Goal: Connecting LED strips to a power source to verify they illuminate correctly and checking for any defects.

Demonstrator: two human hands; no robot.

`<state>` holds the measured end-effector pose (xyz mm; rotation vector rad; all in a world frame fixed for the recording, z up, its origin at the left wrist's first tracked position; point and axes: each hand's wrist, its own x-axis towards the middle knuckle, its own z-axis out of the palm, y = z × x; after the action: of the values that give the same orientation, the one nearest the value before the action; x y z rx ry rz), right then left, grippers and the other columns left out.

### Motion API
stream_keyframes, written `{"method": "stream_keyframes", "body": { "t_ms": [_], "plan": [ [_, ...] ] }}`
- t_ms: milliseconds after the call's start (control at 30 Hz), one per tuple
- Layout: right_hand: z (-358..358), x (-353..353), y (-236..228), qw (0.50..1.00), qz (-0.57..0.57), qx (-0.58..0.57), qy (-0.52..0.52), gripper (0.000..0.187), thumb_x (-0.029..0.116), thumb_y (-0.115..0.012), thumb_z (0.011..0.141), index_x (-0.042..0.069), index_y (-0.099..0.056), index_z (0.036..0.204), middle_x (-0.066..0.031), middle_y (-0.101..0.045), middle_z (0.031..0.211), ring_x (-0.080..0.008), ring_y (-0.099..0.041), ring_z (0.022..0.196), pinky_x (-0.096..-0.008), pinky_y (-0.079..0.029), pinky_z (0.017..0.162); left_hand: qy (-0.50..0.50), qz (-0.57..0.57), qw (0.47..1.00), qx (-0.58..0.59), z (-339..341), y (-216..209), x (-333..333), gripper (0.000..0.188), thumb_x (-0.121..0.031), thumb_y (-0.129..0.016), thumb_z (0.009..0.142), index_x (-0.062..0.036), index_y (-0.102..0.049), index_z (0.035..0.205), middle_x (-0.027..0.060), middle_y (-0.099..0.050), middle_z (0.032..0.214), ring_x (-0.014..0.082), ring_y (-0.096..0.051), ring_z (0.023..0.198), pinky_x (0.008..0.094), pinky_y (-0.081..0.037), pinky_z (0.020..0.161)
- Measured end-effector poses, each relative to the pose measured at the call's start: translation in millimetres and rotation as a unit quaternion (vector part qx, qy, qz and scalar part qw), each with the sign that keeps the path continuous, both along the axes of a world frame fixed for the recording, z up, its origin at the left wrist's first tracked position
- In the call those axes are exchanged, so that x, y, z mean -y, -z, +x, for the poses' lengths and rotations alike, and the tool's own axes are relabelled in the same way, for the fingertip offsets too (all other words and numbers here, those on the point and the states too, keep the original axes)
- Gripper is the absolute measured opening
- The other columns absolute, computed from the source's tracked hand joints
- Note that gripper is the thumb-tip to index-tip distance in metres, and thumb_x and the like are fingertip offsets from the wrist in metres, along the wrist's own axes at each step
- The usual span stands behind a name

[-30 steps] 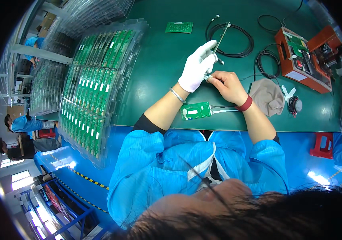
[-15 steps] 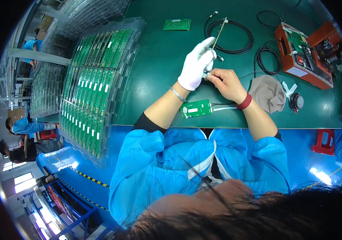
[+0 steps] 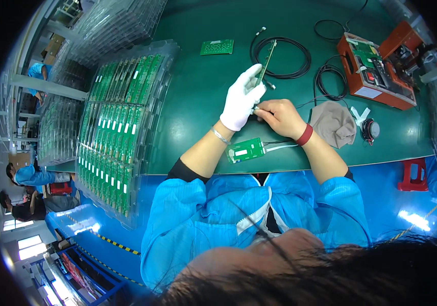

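Observation:
My left hand (image 3: 242, 98), in a white glove, holds a narrow green circuit board (image 3: 266, 62) upright by its lower end, over the middle of the green table (image 3: 193, 102). My bare right hand (image 3: 278, 116), with a red band at the wrist, pinches something small at the bottom of that board, right against the gloved fingers. Below the hands a small green circuit board (image 3: 246, 150) with a white flat cable (image 3: 282, 147) lies near the table's front edge.
Clear trays packed with several green boards (image 3: 119, 122) fill the left side. A loose green board (image 3: 217, 47) and black cable coils (image 3: 290, 56) lie at the back. An orange test fixture (image 3: 377, 71), a beige cloth (image 3: 336, 124) and a small round part (image 3: 369, 130) sit right. People work at far left.
The hands and the narrow board stay together in nearly the same spot; the view shifts slightly. No grip has changed.

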<state>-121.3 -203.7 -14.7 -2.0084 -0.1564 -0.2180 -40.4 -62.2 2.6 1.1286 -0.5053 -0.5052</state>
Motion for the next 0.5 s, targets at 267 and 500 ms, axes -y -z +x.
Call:
{"method": "stream_keyframes", "body": {
  "t_ms": [267,500],
  "plan": [
    [8.4,36.9,-12.1,0.969,0.136,0.024,0.204,0.022,0.012,-0.053,0.096,-0.001,-0.07,0.095,-0.0039,-0.063,0.072,-0.0094,-0.051,0.062,-0.0217,-0.044,0.064,0.069,0.239,0.966,0.072,9.7,-32.3,-33.5,0.046,-0.011,-0.053,0.092,-0.0018,-0.053,0.137,0.0076,-0.065,0.096,0.0085,-0.046,0.066,0.0167,-0.037,0.058],
    [8.8,42.2,-4.1,0.965,0.197,0.031,0.168,0.026,0.017,-0.051,0.098,-0.001,-0.069,0.096,-0.0001,-0.053,0.068,-0.0087,-0.045,0.063,-0.022,-0.045,0.069,0.105,0.259,0.954,0.106,14.5,-20.6,-30.2,0.045,-0.01,-0.052,0.091,-0.0024,-0.055,0.135,0.0069,-0.067,0.095,0.0092,-0.045,0.065,0.0178,-0.038,0.059]
  ]
}}
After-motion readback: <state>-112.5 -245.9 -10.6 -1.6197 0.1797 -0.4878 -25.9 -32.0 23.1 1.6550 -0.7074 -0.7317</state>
